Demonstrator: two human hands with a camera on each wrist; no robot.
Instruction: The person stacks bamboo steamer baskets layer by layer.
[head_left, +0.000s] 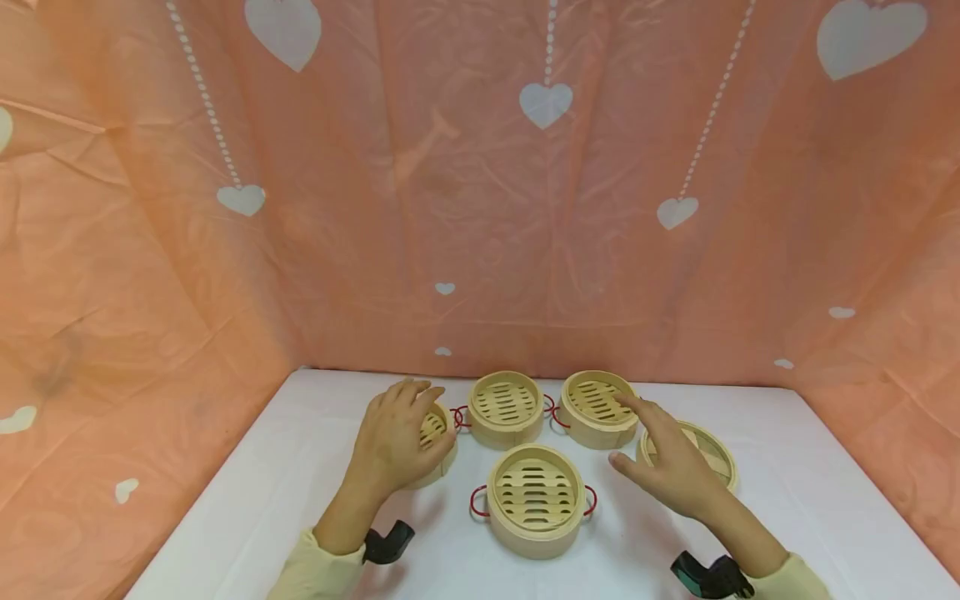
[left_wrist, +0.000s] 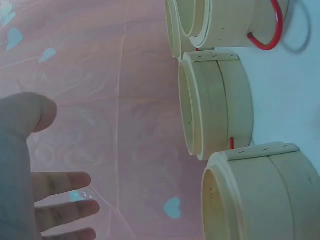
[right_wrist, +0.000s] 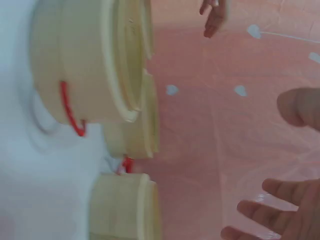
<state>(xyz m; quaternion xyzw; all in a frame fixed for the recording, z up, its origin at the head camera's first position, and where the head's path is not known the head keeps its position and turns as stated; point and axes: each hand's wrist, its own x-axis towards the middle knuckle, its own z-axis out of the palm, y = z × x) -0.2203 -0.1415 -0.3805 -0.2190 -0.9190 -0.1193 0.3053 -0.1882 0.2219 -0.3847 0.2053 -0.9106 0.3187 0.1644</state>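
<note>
Several round bamboo steamer baskets with red handles stand on a white tabletop. My left hand (head_left: 396,435) hovers over the left basket (head_left: 437,473) and hides part of it. Its fingers stretch loosely, apart from the basket (left_wrist: 265,192) in the left wrist view. My right hand (head_left: 670,464), thumb and fingers spread, is above a round bamboo piece (head_left: 718,457), mostly covered by it, with slats partly showing. It holds nothing. Between the hands sits the front basket (head_left: 536,537), slotted base showing. Behind it are the middle back basket (head_left: 506,431) and the right back basket (head_left: 600,435).
The white tabletop (head_left: 255,492) carries everything. A peach curtain (head_left: 487,250) with white hearts rises behind the table and along both sides. Black wrist mounts (head_left: 388,543) are strapped to both forearms. Red handles (head_left: 591,500) stick out from the baskets' sides.
</note>
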